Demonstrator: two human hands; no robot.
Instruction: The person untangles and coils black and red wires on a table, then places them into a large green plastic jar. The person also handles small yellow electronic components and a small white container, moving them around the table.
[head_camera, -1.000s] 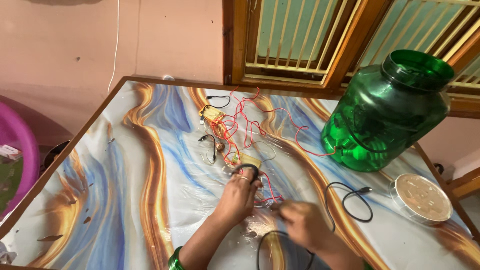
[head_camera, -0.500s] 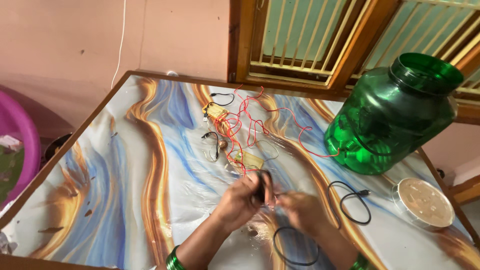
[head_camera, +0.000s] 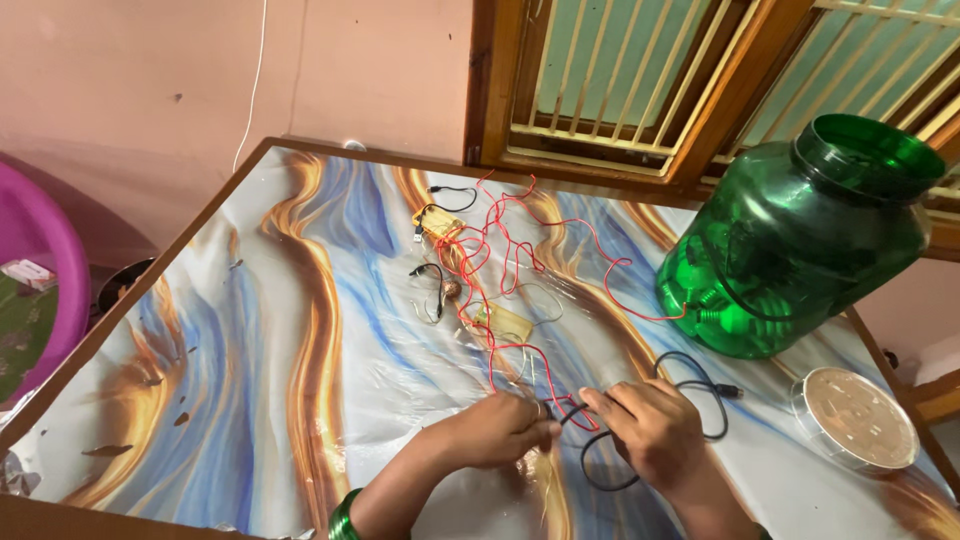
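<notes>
At lower centre a black cable (head_camera: 640, 440) is pinched between left hand (head_camera: 497, 432) and right hand (head_camera: 650, 430), being untangled from red wire (head_camera: 520, 365); careful separating seems needed.

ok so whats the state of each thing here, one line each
green jar: tilted, mouth open, lid off
lid: lying flat on table, apart from jar
red wire: loose, tangled across table
black cable: looped, under the right hand
left hand: fingers pinched at the wires
window: barred
</notes>
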